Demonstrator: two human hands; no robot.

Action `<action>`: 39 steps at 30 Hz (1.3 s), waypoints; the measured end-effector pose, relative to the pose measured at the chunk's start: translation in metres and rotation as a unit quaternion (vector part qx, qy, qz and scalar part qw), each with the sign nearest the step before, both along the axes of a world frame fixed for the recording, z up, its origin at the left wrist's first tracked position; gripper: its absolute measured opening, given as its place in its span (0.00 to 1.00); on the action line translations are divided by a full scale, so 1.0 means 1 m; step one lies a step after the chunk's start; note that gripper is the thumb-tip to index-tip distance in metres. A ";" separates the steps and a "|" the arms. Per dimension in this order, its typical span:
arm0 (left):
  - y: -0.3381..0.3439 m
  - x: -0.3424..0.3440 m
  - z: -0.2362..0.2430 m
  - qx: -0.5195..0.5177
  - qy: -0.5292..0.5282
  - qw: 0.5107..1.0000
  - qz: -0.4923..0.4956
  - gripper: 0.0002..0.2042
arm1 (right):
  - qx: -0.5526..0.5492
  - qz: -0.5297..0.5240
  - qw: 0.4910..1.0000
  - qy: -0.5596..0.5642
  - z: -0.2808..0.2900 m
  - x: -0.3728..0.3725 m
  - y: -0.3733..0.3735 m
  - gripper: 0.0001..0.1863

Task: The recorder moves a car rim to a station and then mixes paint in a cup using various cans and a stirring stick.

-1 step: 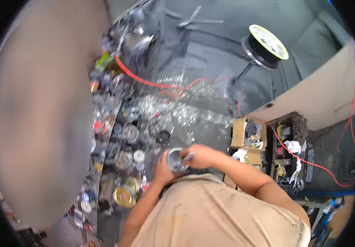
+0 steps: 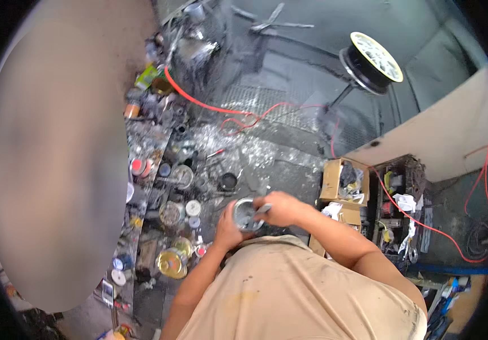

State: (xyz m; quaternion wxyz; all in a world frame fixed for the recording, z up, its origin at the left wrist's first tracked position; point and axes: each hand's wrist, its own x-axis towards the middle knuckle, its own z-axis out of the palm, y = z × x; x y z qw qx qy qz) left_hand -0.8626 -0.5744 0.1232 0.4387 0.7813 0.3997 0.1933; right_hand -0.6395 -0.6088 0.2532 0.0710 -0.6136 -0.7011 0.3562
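Note:
Close to my body, my left hand (image 2: pixel 228 230) is wrapped round the left side of an open metal can (image 2: pixel 238 208). Grey liquid shows inside the can. My right hand (image 2: pixel 282 208) is closed at the can's right rim, gripping a flat grey stick (image 2: pixel 263 209). The stick's lower part reaches toward the can's inside; where it ends is hard to see. To the left of my left hand stand a gold-coloured tin (image 2: pixel 172 263) and a white-lidded jar (image 2: pixel 193 208).
A cluttered bench with pots and lids runs along the left. Beyond the can sits a dark round pot (image 2: pixel 228 181). A red hose (image 2: pixel 198 103) crosses the floor. A wheel rim (image 2: pixel 375 59) stands on a support at far right, cardboard boxes (image 2: pixel 331 180) nearer.
The view has shifted slightly and is sharper. Both hands and the can appear a little higher and further right; both hands keep their hold.

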 end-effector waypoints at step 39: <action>0.199 0.350 0.055 0.025 -0.033 0.994 0.104 0.58 | 0.088 0.090 0.974 0.190 0.048 0.350 0.244 0.12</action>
